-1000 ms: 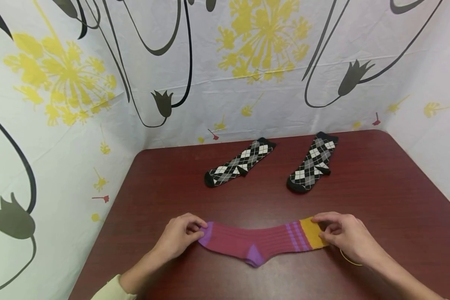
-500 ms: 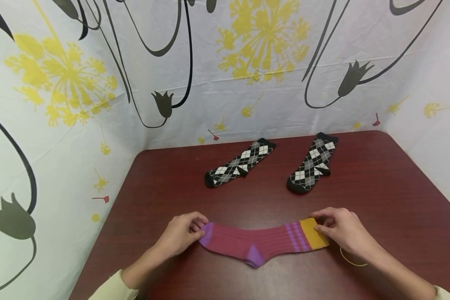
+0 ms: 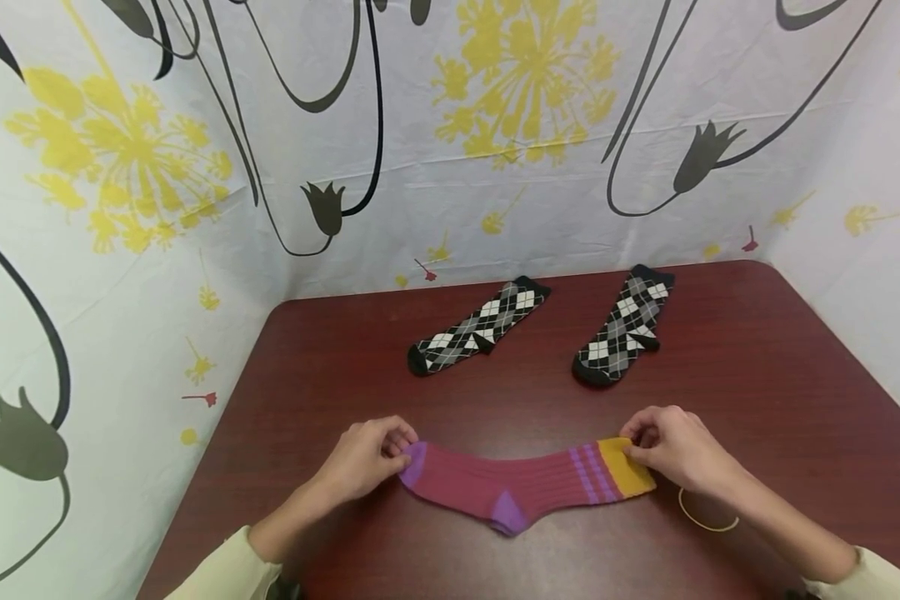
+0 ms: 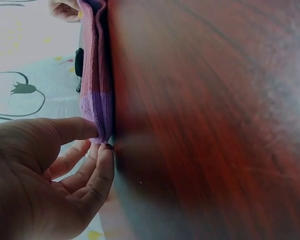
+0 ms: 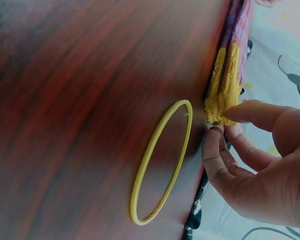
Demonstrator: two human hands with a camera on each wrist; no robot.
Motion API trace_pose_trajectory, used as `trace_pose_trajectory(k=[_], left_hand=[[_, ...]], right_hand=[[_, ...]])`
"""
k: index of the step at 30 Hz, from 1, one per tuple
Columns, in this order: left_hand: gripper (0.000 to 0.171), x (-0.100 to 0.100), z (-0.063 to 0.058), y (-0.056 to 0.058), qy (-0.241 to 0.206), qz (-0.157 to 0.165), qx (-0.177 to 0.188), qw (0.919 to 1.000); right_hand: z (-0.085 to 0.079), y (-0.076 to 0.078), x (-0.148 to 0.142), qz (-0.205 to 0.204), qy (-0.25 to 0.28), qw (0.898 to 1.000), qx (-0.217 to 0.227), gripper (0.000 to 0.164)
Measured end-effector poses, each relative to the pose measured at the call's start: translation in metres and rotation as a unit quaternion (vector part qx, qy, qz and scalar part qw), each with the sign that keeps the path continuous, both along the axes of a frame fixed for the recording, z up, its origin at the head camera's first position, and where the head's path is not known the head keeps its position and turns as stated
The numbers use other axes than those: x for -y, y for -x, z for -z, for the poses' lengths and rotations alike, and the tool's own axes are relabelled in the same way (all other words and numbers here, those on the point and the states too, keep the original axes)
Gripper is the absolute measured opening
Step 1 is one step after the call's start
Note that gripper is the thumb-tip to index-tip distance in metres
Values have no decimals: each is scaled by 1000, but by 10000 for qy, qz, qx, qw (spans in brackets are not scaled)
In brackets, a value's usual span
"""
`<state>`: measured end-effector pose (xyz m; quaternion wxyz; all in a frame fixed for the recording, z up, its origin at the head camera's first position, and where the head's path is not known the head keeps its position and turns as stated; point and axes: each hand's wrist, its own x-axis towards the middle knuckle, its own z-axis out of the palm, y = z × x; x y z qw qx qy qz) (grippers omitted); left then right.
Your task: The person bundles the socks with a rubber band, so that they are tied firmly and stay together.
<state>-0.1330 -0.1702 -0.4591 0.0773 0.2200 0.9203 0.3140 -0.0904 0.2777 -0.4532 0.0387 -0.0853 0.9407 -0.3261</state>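
A maroon sock (image 3: 472, 479) with purple toe, heel and stripes and a yellow cuff lies lengthwise near me. At its left end my left hand (image 3: 363, 457) pinches the toe, thumb on top; in the left wrist view the fingertips meet the end of the purple toe (image 4: 97, 112). At the other end, my right hand (image 3: 678, 450) pinches the far corner of the cuff. The right wrist view shows the thumb on the yellow cuff (image 5: 224, 85), which has two layers at its edge, with the other fingers curled beneath.
Two black, grey and white argyle socks lie further back, the left one (image 3: 480, 325) slanted and the right one (image 3: 625, 325) steeper. A thin yellow band (image 5: 155, 135) hangs at my right wrist. Patterned white cloth (image 3: 450, 225) borders the dark red table (image 3: 330, 383).
My right hand has shifted from the cuff's end to its far corner, slightly away from me. My left hand has risen a little at the toe. The sock has barely moved.
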Motion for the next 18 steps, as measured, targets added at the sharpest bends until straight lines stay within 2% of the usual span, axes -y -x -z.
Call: trace_pose_trajectory(k=[5, 12, 18], left_hand=[[22, -2, 0, 5, -13, -41, -50, 10000], [21, -4, 0, 15, -87, -197, 41, 9998], [20, -5, 1, 23, -228, -313, 77, 9992]], right_hand=[[-4, 5, 1, 65, 89, 9998, 165, 15], [-7, 15, -2, 103, 104, 9999, 40, 19], [-8, 25, -5, 116, 440, 9989, 105, 21]])
